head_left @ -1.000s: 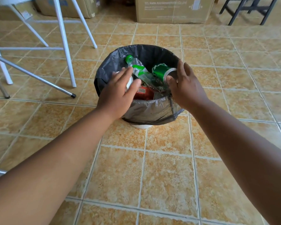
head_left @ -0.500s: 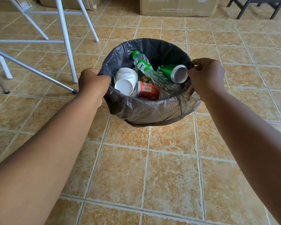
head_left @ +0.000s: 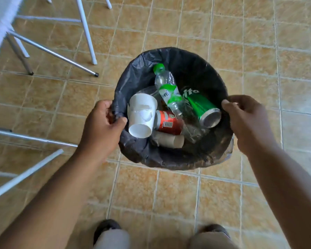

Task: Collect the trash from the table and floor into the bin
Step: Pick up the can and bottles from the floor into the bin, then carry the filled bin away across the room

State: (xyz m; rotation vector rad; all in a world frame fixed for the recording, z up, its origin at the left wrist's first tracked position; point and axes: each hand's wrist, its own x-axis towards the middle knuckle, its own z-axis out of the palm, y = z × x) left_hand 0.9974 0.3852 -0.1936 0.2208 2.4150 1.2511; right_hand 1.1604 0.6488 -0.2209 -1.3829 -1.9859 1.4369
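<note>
A round bin lined with a black bag stands on the tiled floor below me. Inside lie a white paper cup, a clear bottle with a green cap, a green can, a red can and a cardboard tube. My left hand grips the bag's rim on the left side. On the right side my right hand grips the rim too.
White table legs and grey metal struts stand to the left of the bin. Another white leg slants at the near left. My shoes are at the bottom on the tiled floor.
My hands went from hovering over the trash to gripping the bag's rim on both sides. The view has moved closer and now looks straight down into the bin.
</note>
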